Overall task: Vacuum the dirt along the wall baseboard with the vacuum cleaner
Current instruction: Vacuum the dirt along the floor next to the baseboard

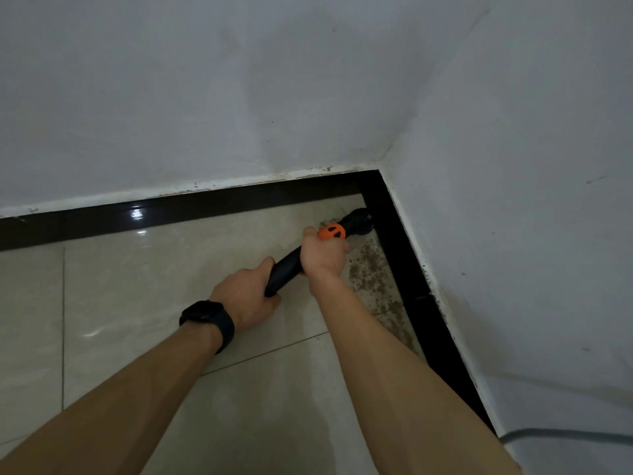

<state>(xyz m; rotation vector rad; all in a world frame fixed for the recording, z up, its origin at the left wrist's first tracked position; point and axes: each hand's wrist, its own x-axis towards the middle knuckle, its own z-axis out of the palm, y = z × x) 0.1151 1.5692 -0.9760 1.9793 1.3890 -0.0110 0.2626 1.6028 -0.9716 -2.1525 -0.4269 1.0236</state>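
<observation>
Vacuuming step: left hand (245, 296) and right hand (323, 253) clasp vacuum wand (286, 269), nozzle (358, 221) near corner. Next, likely: draw it over dirt (371, 272) along right-frame baseboard (411, 269).

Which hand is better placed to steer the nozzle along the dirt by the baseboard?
Likely the right hand: it grips the vacuum tube just behind the nozzle, right beside the dirt along the baseboard. The left hand holds its rear end.

black vacuum cleaner (287, 265) with orange collar, nozzle at baseboard (407, 255), brown dirt (371, 269) alongside
</observation>
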